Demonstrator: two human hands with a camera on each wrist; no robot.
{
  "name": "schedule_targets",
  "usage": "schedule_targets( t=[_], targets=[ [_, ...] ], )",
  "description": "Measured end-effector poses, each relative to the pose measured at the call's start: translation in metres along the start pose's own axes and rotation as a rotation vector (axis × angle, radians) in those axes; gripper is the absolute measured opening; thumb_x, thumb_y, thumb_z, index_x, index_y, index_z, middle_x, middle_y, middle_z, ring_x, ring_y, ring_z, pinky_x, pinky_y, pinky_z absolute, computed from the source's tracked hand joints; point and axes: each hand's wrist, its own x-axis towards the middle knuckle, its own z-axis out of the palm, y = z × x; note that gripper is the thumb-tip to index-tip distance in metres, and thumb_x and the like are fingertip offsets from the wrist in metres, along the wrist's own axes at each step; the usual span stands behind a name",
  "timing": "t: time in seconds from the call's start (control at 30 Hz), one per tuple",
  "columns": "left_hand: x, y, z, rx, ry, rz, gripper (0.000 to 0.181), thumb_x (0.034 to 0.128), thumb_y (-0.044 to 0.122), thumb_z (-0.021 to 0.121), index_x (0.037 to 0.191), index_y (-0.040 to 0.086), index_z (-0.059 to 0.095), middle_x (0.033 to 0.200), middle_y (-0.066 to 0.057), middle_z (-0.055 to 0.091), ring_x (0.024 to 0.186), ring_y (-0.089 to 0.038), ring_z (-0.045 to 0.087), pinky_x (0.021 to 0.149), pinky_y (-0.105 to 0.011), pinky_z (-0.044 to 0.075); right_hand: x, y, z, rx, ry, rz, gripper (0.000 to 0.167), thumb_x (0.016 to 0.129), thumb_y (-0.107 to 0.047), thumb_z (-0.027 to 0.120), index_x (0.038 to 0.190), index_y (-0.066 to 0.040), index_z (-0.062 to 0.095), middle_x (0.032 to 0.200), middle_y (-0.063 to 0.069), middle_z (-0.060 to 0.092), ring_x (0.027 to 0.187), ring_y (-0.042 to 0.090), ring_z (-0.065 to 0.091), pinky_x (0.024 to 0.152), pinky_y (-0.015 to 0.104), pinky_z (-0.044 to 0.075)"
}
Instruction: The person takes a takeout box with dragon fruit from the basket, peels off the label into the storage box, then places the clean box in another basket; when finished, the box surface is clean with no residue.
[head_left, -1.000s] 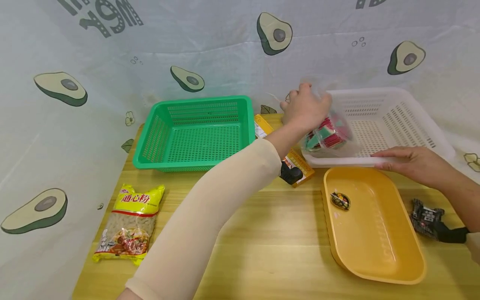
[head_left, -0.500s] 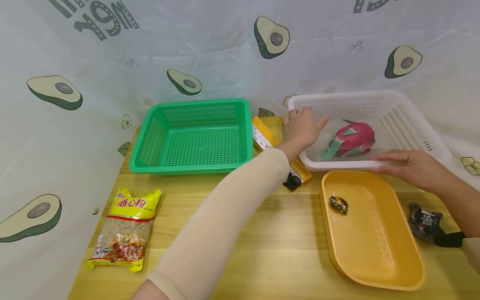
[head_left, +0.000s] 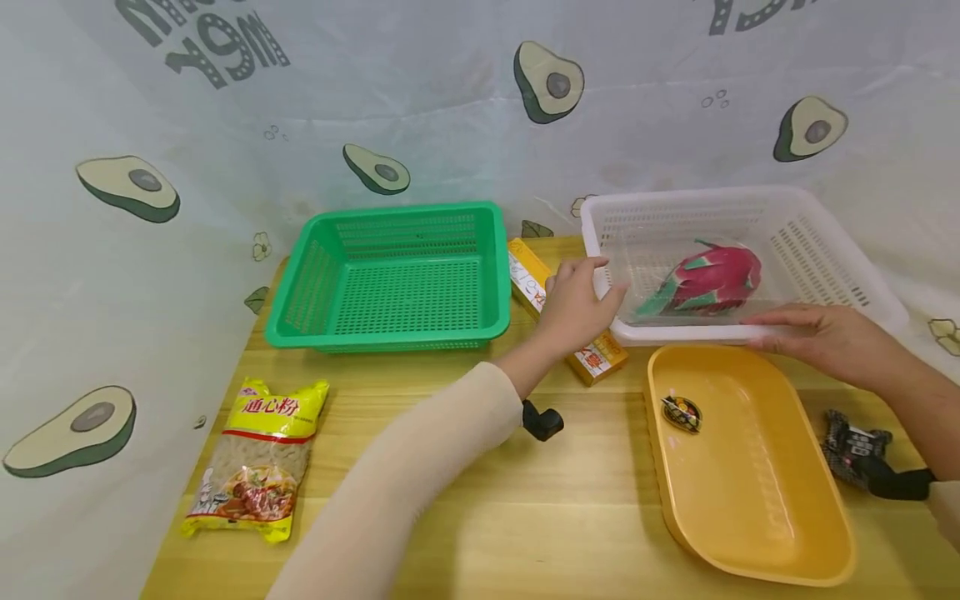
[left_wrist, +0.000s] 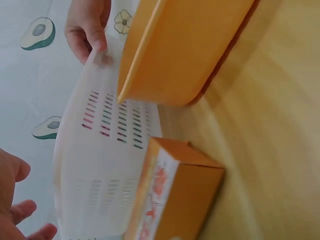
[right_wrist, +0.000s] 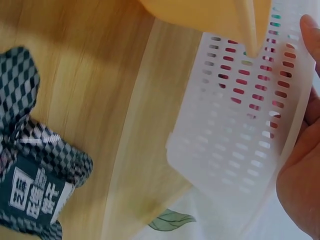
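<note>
In the head view a pink and green dragon fruit (head_left: pixel 716 279) lies in the white basket (head_left: pixel 817 250), with what looks like clear plastic about it. My right hand (head_left: pixel 832 343) grips the front rim of this basket; in the right wrist view the thumb (right_wrist: pixel 311 40) lies on the rim's outer side. My left hand (head_left: pixel 576 307) is just left of the basket, above a slim orange box (head_left: pixel 600 358). Its fingers are spread and hold nothing, as the left wrist view also shows. Part of the box is hidden behind that hand.
A green basket (head_left: pixel 390 340) stands at the back left, a yellow bag of pasta (head_left: pixel 255 458) in front of it. The orange-yellow tray (head_left: pixel 750 467) holds a small dark packet (head_left: pixel 682 412). A black checked packet (head_left: pixel 855 446) lies right of the tray.
My left hand has let go of the clear-wrapped dragon fruit inside the white basket, then drawn back left and toward me. My right hand has stayed on the basket's front rim.
</note>
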Motion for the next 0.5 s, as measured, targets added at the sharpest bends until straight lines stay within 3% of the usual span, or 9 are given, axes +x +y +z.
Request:
schedule_targets(
  t=[0.1, 0.27, 0.37, 0.5],
  targets=[
    [-0.02, -0.009, -0.002, -0.066, -0.012, 0.035, 0.05, 0.1028, 0.043, 0.054, 0.148, 0.022, 0.051, 0.153, -0.004, 0.048, 0.135, -0.024, 0.047, 0.108, -0.039, 0.045, 0.001, 0.002, -0.004, -0.012, -0.02, 0.003, 0.071, 0.095, -0.056, 0.065, 0.143, -0.004, 0.057, 0.146, 0.035, 0.049, 0.131, 0.058, 0.04, 0.095, 0.073, 0.039],
    [-0.06, -0.032, -0.002, -0.113, -0.032, 0.101, 0.049, 0.1027, 0.036, 0.055, 0.148, 0.017, 0.051, 0.148, -0.007, 0.052, 0.138, -0.023, 0.049, 0.113, -0.04, 0.044, -0.001, 0.007, -0.006, -0.016, -0.025, 0.009, 0.07, 0.096, -0.053, 0.065, 0.142, -0.002, 0.056, 0.142, 0.039, 0.05, 0.123, 0.055, 0.046, 0.089, 0.066, 0.046],
    [-0.084, -0.047, -0.006, -0.122, -0.042, 0.097, 0.051, 0.1028, 0.034, 0.055, 0.149, 0.015, 0.049, 0.15, -0.006, 0.052, 0.141, -0.023, 0.047, 0.115, -0.042, 0.043, -0.003, 0.009, -0.004, -0.007, -0.035, 0.009, 0.069, 0.096, -0.052, 0.065, 0.142, -0.001, 0.056, 0.141, 0.039, 0.051, 0.122, 0.054, 0.048, 0.088, 0.063, 0.048],
    [-0.112, -0.064, -0.022, -0.124, -0.037, 0.071, 0.052, 0.1032, 0.036, 0.056, 0.151, 0.018, 0.047, 0.153, -0.003, 0.049, 0.144, -0.022, 0.045, 0.116, -0.047, 0.042, -0.005, 0.007, -0.003, -0.009, -0.049, 0.015, 0.07, 0.098, -0.054, 0.062, 0.145, -0.003, 0.053, 0.143, 0.041, 0.048, 0.123, 0.057, 0.046, 0.09, 0.071, 0.044]
  ],
)
